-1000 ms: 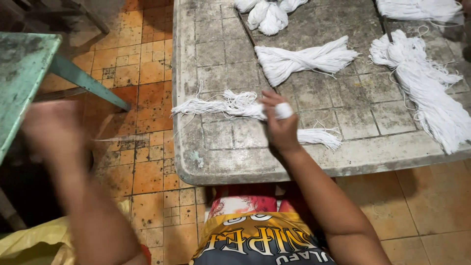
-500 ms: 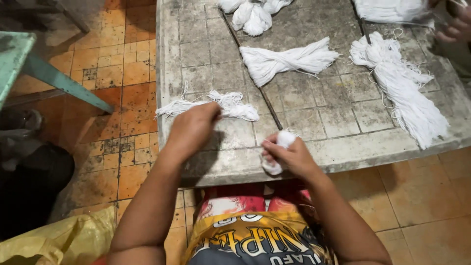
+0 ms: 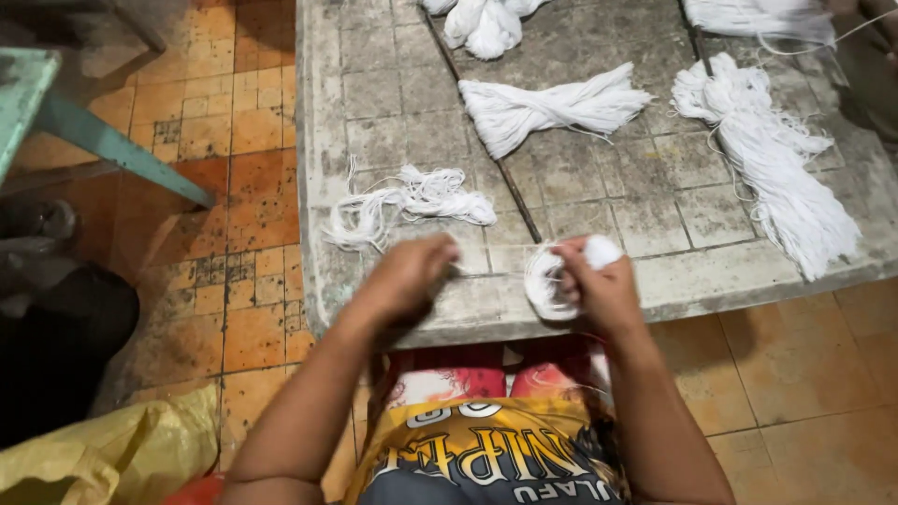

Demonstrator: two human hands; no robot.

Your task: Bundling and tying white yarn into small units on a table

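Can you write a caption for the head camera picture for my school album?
Right hand winds white string beside the left hand at a tiled table.

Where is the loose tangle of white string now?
In the head view, the loose string tangle lies on the left part of the stone table, just beyond the left hand and left of the dark rod.

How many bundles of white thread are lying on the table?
5: loose bundle near left hand, one mid-table, one top, long one right, one top right, cropped.
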